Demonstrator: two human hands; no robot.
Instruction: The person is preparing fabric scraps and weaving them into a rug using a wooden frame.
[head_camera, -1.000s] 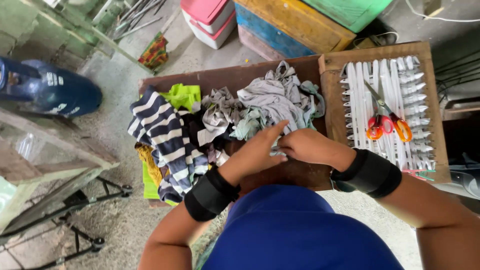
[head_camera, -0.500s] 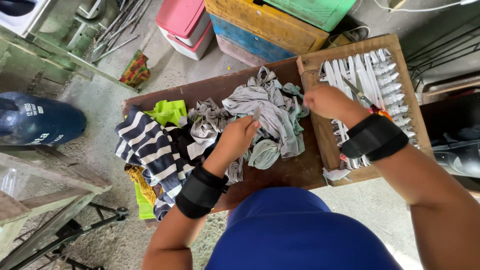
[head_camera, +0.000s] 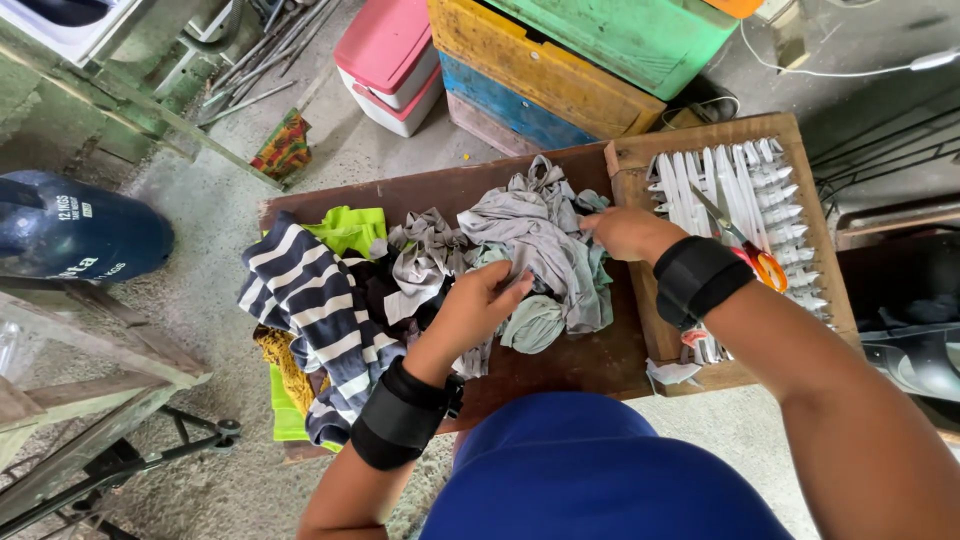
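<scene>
The left hand is closed in a pinch on a fold of the grey cloth, at the near edge of the heap; the right hand grips the same cloth at its right-hand edge, fingers curled into the fabric, beside the wooden tray. Both wrists carry black bands. The grey cloth lies directly ahead of the hands, bunched on the brown table, its bulk running from the left hand up and away toward the far edge; the left hand sits nearer the person, the right hand further out and to the right. Just left of the grey cloth lie a striped navy-and-white garment and a lime-green piece, touching the heap. In the tray, a pair of scissors with red and orange handles rests across white strips, just beside the right wrist. Beyond the table stand a pink-lidded box and painted wooden crates.
</scene>
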